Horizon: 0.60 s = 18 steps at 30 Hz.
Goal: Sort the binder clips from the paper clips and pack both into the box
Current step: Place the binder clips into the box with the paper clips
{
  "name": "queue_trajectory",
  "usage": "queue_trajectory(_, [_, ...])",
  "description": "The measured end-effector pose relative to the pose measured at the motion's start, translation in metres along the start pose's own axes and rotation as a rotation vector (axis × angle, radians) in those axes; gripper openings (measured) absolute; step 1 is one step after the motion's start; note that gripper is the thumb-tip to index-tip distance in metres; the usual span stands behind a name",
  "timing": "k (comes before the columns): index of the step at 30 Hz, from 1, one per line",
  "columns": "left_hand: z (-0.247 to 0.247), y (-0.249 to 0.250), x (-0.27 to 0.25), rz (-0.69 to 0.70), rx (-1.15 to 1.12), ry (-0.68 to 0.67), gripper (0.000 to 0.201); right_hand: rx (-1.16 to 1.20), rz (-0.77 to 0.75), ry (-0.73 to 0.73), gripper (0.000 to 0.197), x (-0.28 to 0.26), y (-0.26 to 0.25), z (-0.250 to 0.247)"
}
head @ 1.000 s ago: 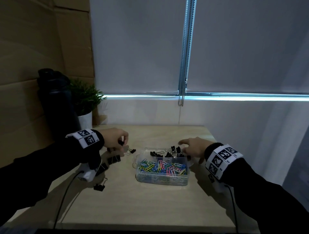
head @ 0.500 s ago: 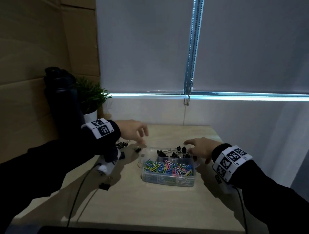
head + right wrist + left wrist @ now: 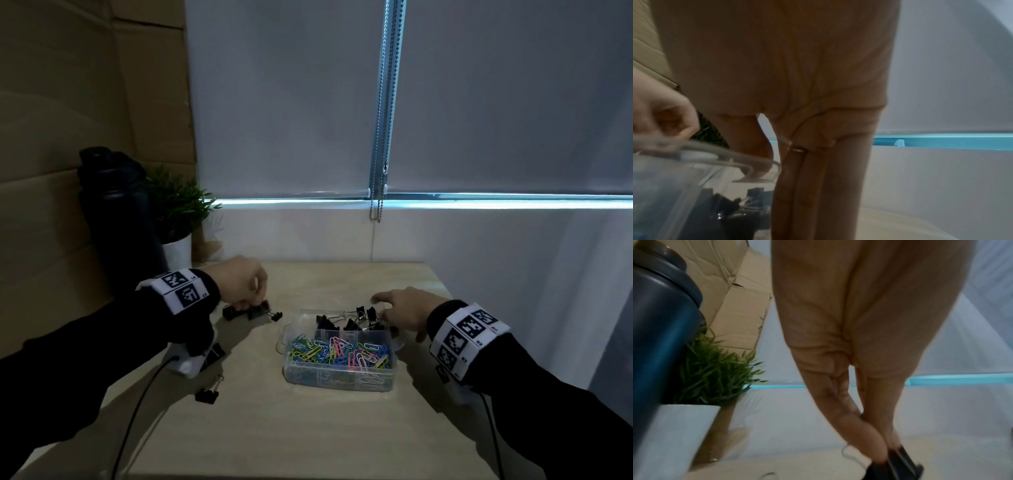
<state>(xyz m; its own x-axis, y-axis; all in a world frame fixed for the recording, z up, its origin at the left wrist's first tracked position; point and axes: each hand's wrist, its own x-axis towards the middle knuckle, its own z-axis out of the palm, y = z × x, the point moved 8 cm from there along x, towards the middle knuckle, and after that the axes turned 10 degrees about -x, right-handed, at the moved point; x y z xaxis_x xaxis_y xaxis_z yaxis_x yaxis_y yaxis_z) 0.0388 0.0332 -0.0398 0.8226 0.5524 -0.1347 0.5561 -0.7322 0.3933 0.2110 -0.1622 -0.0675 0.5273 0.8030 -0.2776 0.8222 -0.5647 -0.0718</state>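
**Paper clips packed, a handful of binder clips still out**

The left hand [image 3: 239,284] is down on the table [image 3: 308,428], fingers drawn together and pinching a black binder clip [image 3: 258,310] in the small cluster directly under its fingertips. The left wrist view shows the fingers [image 3: 869,434] closed on the clip's black body. The grip looks set but the clip has not left the table.

The right hand [image 3: 404,308] rests at the far right corner of the box [image 3: 337,377], fingers mostly straight and laid along its outer wall, thumb over the rim. It seems to be steadying the box, not gripping it. It holds no clip.

Just right of the left-hand pinch sits the clear box. Its near compartment is full of coloured paper clips [image 3: 339,353]; its far compartment, next to the right hand's fingers, already holds several packed clips [image 3: 352,320], all black binder ones. No paper clips show loose on the table, so that half looks finished.

What remains, as far as can be seen: the cluster at the left fingertips, one clip [image 3: 214,353] partly hidden under the left wrist, and a stray clip [image 3: 207,395] nearer the person than the wrist. I judge the task well past halfway, with only a few trips from the left grip across to the far compartment remaining.
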Motion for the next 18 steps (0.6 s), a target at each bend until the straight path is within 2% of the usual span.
queue_trajectory(3, [-0.01, 0.035, 0.001, 0.158, -0.263, 0.114, 0.003, -0.009, 0.001, 0.0, 0.047, 0.0, -0.001, 0.0])
queue_trajectory(6, [0.002, 0.058, 0.005, 0.229, -0.371, 0.042, 0.015, -0.007, 0.002, -0.002, 0.047, 0.0, -0.001, 0.0])
queue_trajectory(9, [0.006, 0.056, 0.015, 0.204, -0.255, 0.031, 0.022, -0.016, 0.001, -0.003, 0.047, 0.0, -0.001, 0.0])
queue_trajectory(13, [0.017, 0.029, 0.029, 0.055, 0.1, 0.002, 0.026, -0.009, -0.003, 0.002, 0.046, 0.0, -0.002, -0.001])
queue_trajectory(15, [0.029, 0.019, 0.032, 0.006, 0.172, -0.068, 0.029, 0.004, -0.001, 0.004, 0.046, 0.002, -0.002, 0.0])
queue_trajectory(18, [0.041, 0.015, 0.034, 0.006, 0.212, -0.118, 0.03, 0.019, 0.0, 0.001, 0.046, 0.005, -0.001, 0.002])
